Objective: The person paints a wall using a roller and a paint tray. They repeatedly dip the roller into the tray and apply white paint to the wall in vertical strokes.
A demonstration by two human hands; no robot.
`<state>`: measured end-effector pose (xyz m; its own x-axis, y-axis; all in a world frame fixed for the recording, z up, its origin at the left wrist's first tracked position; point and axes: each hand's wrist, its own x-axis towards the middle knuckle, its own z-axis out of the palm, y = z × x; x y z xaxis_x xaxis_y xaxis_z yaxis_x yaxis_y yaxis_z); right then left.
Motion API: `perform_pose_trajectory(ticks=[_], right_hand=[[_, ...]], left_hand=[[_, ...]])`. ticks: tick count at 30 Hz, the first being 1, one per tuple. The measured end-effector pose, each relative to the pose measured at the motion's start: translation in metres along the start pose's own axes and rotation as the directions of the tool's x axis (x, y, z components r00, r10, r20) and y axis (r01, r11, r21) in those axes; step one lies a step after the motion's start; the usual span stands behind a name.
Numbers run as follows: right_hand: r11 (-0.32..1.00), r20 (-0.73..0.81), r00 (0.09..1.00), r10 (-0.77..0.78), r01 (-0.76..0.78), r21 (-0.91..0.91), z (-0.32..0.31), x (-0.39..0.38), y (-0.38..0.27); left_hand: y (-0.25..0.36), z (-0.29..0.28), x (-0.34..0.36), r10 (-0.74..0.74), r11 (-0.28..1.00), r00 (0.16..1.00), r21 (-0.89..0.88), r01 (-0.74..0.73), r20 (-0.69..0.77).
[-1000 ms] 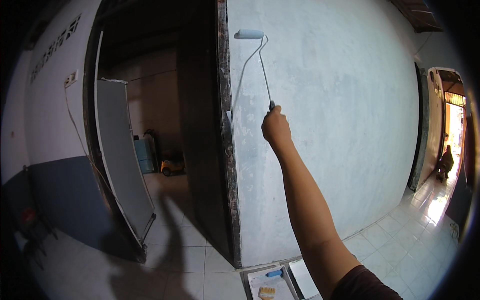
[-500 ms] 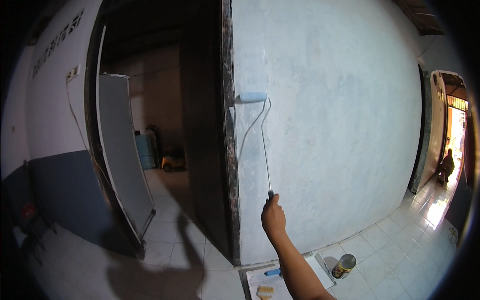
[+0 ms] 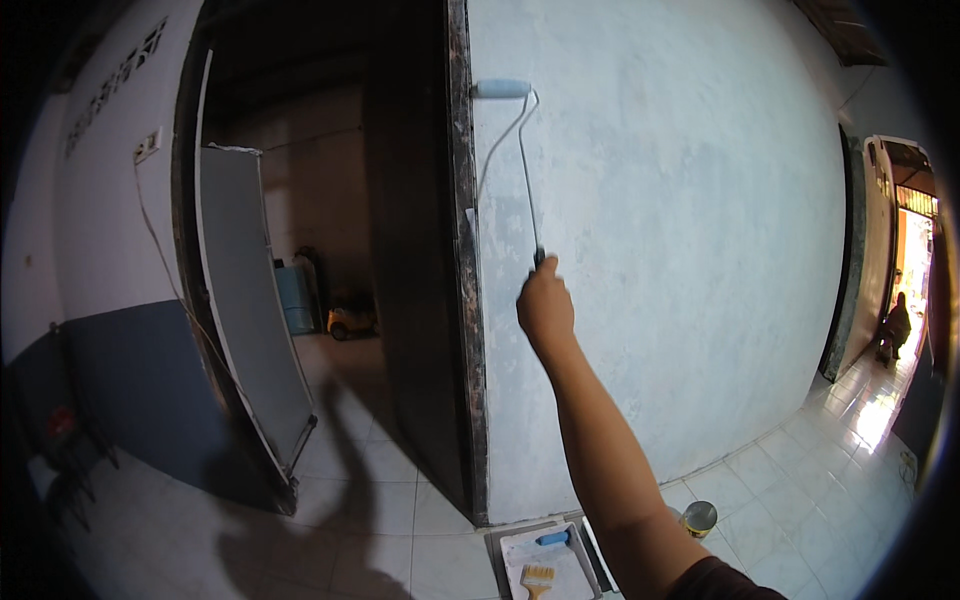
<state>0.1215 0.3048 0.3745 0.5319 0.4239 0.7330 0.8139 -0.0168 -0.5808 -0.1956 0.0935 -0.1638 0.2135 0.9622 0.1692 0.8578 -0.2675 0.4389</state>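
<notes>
My right hand (image 3: 547, 302) is raised with its fingers wrapped round the dark handle of a paint roller (image 3: 503, 89). The roller's pale blue sleeve lies level against the upper left of a patchy white-blue wall (image 3: 680, 250), beside a worn dark door frame (image 3: 462, 200). A long thin bent wire joins sleeve and handle, and its shadow falls on the wall. Below my arm, a paint tray (image 3: 511, 555) on the floor holds a small blue roller (image 3: 552, 538) and a paintbrush (image 3: 538, 576) with yellowish bristles. My left hand does not show.
An open tin (image 3: 699, 518) stands on the tiled floor (image 3: 745, 480) right of my forearm, which partly hides a white-edged board or tray. Left are a dark doorway, a grey door panel (image 3: 245, 260) and a hanging cable (image 3: 160, 250). Far right, a person (image 3: 897, 325) is near a bright opening.
My right hand has moved up, sliding the roller higher along the wall beside the door frame. More of my forearm and a dark sleeve now show.
</notes>
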Motion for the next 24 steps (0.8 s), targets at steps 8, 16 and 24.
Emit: perform_pose_trajectory(ticks=[8, 16, 24], right_hand=[[0.980, 0.222, 0.958, 0.180, -0.155, -0.123, 0.025, -0.107, 0.063], [0.998, -0.013, 1.000, 0.016, -0.017, -0.061, -0.004, 0.005, -0.014], [0.995, 0.132, 0.988, 0.085, -0.076, -0.070, 0.023, -0.090, 0.036]], left_hand=[[0.005, -0.008, -0.006, -0.001, 1.000, 1.000, 0.017, 0.000, 0.024], [-0.017, 0.013, -0.004, 0.074, 0.997, 0.992, 0.026, -0.072, -0.102], [-0.001, -0.015, -0.004, -0.083, 0.996, 0.996, 0.011, 0.083, 0.019]])
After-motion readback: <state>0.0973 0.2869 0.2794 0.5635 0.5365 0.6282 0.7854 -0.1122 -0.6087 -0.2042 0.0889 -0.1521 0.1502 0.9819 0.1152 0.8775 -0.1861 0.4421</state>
